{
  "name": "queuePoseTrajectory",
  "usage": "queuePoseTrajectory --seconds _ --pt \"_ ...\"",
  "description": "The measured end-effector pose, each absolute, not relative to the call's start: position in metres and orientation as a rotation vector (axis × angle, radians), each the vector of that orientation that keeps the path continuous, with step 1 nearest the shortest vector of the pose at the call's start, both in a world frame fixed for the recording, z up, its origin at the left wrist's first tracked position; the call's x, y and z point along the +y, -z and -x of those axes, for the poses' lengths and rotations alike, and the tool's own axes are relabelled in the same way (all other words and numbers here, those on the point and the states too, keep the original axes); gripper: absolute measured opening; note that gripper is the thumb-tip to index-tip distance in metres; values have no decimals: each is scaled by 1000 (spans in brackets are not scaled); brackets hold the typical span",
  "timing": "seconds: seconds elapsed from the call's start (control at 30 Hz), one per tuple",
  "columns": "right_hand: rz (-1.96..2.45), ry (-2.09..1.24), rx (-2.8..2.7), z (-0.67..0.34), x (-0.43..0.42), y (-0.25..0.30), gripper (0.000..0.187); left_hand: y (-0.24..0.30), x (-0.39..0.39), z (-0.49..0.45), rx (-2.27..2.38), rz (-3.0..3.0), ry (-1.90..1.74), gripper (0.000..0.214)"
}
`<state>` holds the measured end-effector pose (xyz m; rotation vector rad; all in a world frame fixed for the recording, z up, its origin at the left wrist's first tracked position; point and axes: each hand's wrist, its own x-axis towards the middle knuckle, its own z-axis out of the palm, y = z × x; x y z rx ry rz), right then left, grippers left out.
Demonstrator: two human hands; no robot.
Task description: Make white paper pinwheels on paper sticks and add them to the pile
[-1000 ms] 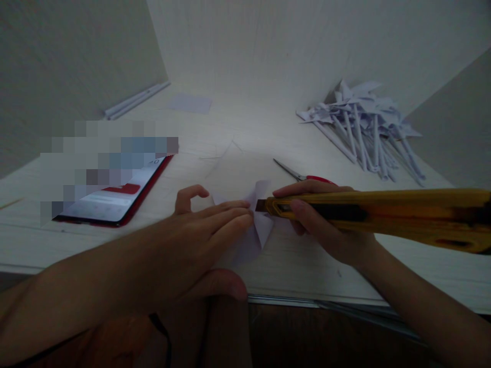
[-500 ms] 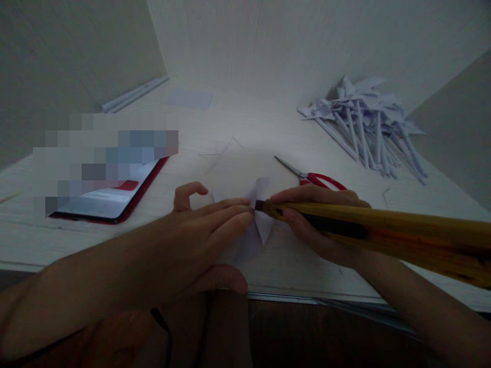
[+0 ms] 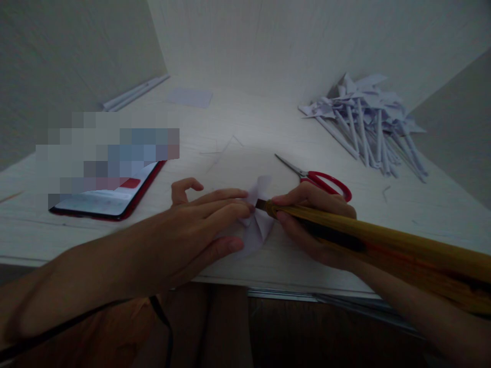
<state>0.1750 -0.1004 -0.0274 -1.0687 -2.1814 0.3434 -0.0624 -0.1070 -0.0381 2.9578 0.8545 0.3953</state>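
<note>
My left hand [image 3: 195,227] lies on a small folded white paper piece [image 3: 255,237], its fingers stretched out and pressing near the middle, with the index finger raised and curled. My right hand [image 3: 312,217] is closed around a long yellow-brown stick-like tool [image 3: 368,225] with a dark, square-ended tip. That tip touches or nearly touches the paper's centre, close beside my left fingertips. What kind of tool it is I cannot tell. Just behind my right hand lie red-handled scissors [image 3: 307,176], blades pointing to the back left.
A phone in a red case [image 3: 126,202], partly blurred out, lies at left. Rolled paper sticks [image 3: 134,94] and a paper sheet [image 3: 190,97] are at the back. A heap of paper pinwheel-like pieces on sticks [image 3: 368,122] sits at back right. Thin scraps lie mid-table.
My left thumb has come up from below the paper and now lies against it. The left hand has shifted slightly, and the tool's rear end has dipped a little.
</note>
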Motion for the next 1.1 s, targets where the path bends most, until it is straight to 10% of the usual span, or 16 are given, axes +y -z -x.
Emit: queuePoseTrajectory --seconds 1.1 --pt "1008 -427 -2172 -175 -100 30 11 28 -108 44 1014 -3043 -467 32"
